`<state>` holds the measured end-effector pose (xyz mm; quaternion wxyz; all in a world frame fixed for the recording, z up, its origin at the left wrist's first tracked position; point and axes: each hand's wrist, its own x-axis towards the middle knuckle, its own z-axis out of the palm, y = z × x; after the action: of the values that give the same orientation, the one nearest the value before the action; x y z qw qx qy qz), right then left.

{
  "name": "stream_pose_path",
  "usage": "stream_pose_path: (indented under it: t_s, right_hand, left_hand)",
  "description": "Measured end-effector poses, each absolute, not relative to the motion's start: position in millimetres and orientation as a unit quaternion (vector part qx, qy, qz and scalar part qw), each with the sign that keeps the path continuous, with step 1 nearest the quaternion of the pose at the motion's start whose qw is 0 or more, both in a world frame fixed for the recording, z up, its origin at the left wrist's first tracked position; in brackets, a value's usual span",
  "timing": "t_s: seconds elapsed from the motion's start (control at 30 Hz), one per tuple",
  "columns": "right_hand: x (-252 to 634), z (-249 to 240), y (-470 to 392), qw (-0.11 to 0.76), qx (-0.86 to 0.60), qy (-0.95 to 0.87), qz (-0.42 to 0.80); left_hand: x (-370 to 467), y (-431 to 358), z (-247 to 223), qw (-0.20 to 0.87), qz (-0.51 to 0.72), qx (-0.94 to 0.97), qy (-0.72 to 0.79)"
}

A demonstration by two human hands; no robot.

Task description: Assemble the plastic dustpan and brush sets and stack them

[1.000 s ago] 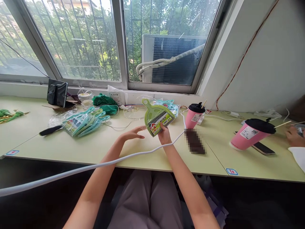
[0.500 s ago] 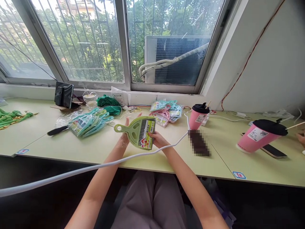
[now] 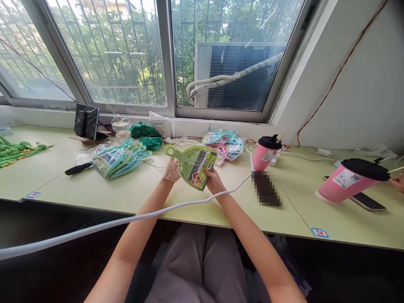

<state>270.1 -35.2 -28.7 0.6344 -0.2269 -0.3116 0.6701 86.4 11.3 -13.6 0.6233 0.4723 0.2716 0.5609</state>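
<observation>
A green dustpan and brush set (image 3: 192, 162) with a printed card is held tilted above the table, its looped handle up to the left. My right hand (image 3: 213, 180) is closed on its brush end, thumb over the card. Clear plastic bag (image 3: 173, 169) film lies over my left hand (image 3: 170, 173), which is by the handle, fingers partly hidden behind the dustpan. To the left is a pile of wrapped blue and green dustpan sets (image 3: 121, 159). Behind, another stack of blue and pink sets (image 3: 232, 145) lies near the window.
A white cable (image 3: 176, 207) crosses in front of my forearms. A black-handled tool (image 3: 78, 169) lies left. Two pink cups (image 3: 265, 156) with black lids, a blurred dark object (image 3: 267, 189) and a phone (image 3: 368, 201) are right. Another person's hand (image 3: 398, 183) shows at the far right edge.
The green dustpan set has moved up and right and tilted, its handle higher. Clear film now covers more of my left hand. My right hand keeps its hold.
</observation>
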Motion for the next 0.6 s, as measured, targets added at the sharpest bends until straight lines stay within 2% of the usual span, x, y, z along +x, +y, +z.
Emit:
stream_pose_path:
  t_s: [0.13,0.27,0.43,0.6]
  right_hand:
    - [277.3,-34.1,-23.6,0.659,-0.268,-0.269,0.649]
    - [281.4,-41.8,-16.4,0.66,-0.304,-0.262,0.635]
    - [283.9,-43.2,-15.2,0.672,-0.307,-0.273,0.616]
    - [287.3,-32.0,-19.9,0.667,-0.296,-0.266,0.63]
  left_hand:
    - [67.8,10.2,3.1,0.633,0.579,0.439,0.267]
    - [81.8,9.5,-4.9,0.625,0.535,0.458,0.337]
    - [96.2,8.4,-15.8,0.666,0.473,0.478,0.321]
    - [87.7,6.8,-10.8,0.693,0.467,0.428,0.344]
